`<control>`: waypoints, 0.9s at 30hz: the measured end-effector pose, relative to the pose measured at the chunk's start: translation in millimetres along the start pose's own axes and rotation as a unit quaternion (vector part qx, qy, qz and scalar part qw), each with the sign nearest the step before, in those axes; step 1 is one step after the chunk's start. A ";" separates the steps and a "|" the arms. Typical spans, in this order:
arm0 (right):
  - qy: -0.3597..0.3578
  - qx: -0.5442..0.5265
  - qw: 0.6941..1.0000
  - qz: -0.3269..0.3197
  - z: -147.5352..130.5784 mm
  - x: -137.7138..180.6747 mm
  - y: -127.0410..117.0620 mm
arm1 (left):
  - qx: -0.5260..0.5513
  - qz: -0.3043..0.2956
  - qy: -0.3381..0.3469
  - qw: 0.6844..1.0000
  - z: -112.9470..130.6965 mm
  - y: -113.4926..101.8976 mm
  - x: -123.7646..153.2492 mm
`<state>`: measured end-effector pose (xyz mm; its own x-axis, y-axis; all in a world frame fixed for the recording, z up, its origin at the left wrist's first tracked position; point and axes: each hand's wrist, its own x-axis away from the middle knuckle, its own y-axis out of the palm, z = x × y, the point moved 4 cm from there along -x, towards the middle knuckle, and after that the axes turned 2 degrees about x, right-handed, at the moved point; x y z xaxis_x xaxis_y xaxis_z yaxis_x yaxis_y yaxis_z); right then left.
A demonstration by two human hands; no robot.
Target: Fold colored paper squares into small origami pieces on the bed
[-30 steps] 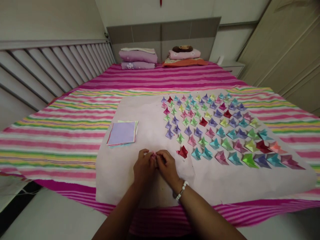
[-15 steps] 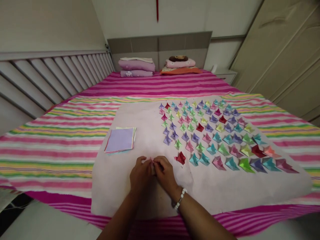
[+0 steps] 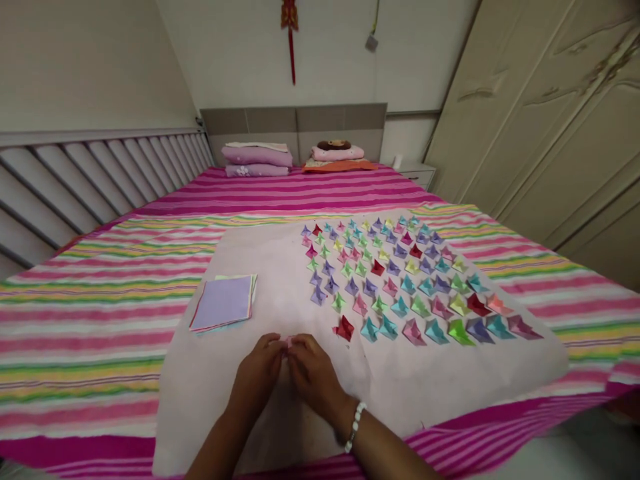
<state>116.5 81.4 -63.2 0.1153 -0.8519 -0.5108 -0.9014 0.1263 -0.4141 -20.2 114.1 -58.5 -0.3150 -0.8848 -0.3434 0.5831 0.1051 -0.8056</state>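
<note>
The person's left hand [image 3: 255, 375] and right hand [image 3: 314, 375] met at the fingertips, both pinching a small pink piece of folded paper [image 3: 289, 341]. That piece sat between the thumbs and forefingers, near the front of a broad, pale pinkish sheet [image 3: 415, 380] spread over a bed cover with multicoloured stripes [image 3: 100, 320]. The fingers hid most of it, so its exact folds could not be told.

The step looked like fine shaping or creasing at the tip of the paper. Done well, it likely called for one hand to act as a steady anchor while the other pressed, with light, even pressure, since thin paper could tear or crumple at a tight corner. Matching the edges before pressing would probably have given the crispest points.

To the right, a dark red folded paper shape [image 3: 345, 328] lay near the right hand, and rows of small, pointed, multicoloured paper shapes [image 3: 413, 331] offered a model for symmetry. A stack of square paper sheets with a lavender one on top [image 3: 223, 303] lay beyond the left hand, apart from the fingers.
</note>
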 end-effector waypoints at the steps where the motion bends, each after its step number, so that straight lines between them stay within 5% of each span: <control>1: -0.010 0.017 1.000 -0.008 -1.9 1.0 -0.2 | 0.013 -0.014 0.005 1.000 1.4 -1.2 -0.6; 16: -0.033 0.151 0.986 -0.066 -8.1 11.9 -19.7 | 0.117 -0.145 0.026 0.982 22.1 3.8 -10.6; 27: -0.073 0.378 0.916 -0.115 0.3 15.1 -21.7 | 0.108 -0.181 0.030 0.977 36.4 8.3 -23.4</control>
<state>137.9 66.0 -62.2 0.3696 -0.8303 -0.4171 -0.3064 0.3149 -0.8983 19.3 119.1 -39.7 -0.5691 -0.8176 -0.0878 0.5681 -0.3138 -0.7608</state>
